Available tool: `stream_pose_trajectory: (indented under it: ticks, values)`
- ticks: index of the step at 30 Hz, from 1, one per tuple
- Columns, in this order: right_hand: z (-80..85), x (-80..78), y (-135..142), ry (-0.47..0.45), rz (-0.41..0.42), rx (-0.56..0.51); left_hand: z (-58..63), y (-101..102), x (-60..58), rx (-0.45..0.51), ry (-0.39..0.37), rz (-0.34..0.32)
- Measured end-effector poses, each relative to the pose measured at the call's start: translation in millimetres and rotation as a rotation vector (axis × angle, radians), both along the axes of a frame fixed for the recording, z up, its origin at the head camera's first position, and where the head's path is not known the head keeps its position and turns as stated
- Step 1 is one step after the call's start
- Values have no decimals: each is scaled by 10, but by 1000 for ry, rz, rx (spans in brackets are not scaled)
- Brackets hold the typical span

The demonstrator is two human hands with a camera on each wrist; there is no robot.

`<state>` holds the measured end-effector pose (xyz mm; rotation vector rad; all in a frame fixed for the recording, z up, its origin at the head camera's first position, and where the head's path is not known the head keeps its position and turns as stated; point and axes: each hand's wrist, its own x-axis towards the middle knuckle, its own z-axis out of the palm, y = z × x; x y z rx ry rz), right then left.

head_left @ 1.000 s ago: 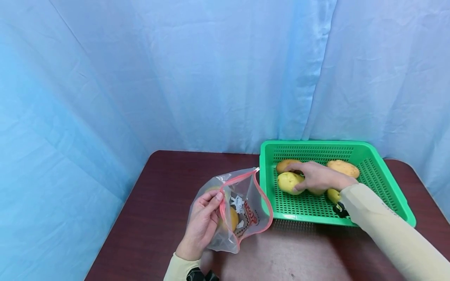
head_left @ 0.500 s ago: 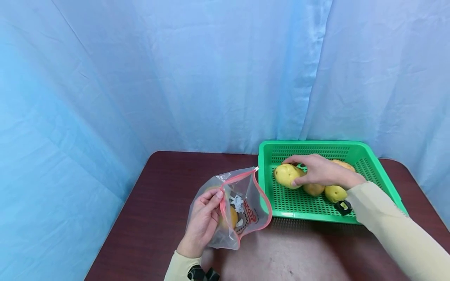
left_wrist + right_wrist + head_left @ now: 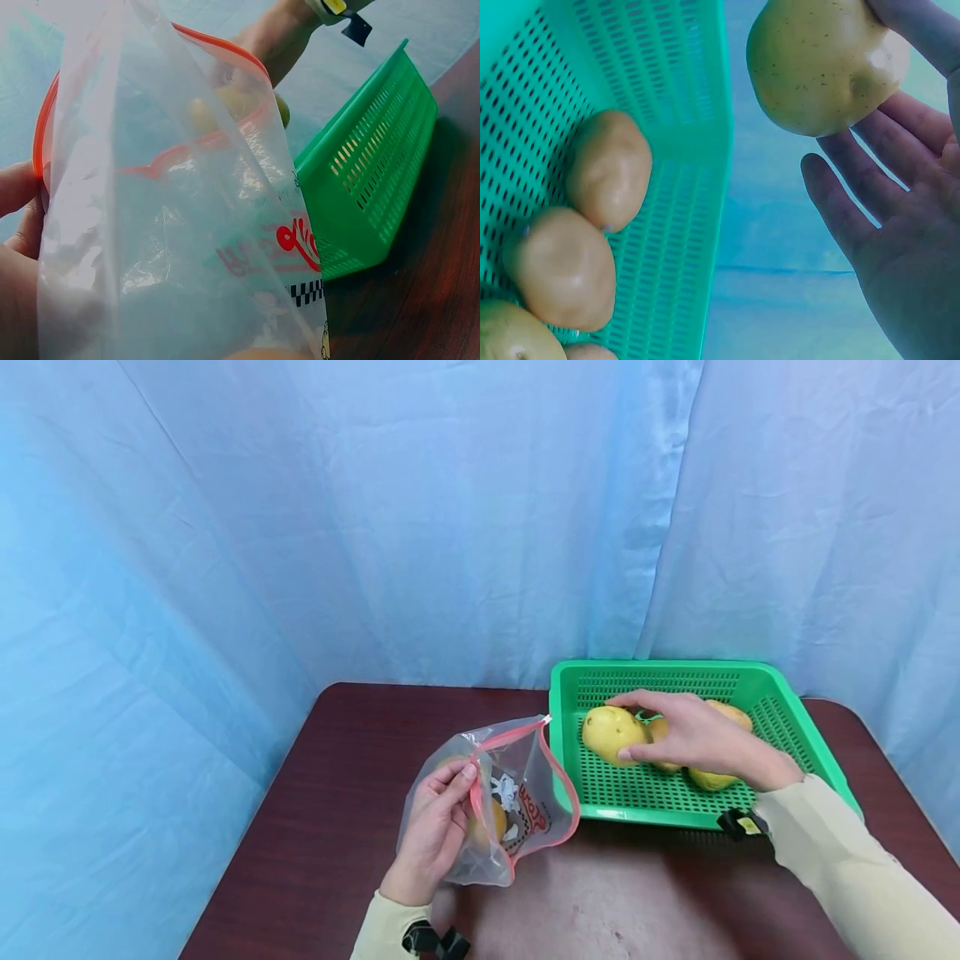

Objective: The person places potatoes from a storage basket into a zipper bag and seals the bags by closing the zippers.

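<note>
R hand [image 3: 693, 731], part-spread over bskt [image 3: 637, 816], grips potato [image 3: 606, 735] btwn thumb & fingers; L hand [image 3: 433, 831] pinches bag [image 3: 542, 814] edge.

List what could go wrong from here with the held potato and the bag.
The right hand pinches the potato away from its palm, so it might slip. The left hand pinches the bag at only one side of its open mouth, so the mouth could sag or fold shut.

Yellow potato [image 3: 609, 735], green basket [image 3: 637, 816], bag [image 3: 180, 240] — red-rimmed, black-checkered
</note>
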<state>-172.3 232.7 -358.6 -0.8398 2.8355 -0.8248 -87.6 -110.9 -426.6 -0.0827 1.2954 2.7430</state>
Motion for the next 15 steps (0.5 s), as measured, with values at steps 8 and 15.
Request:
stream_pose_trajectory:
  ticks: [8,15]
  values:
    - [1,223,-22,77,-22,-115,-13,18,-24,-2,0,3]
    - [-56,412,-103,87,-62,-208,-14,28,-25,4,1,0]
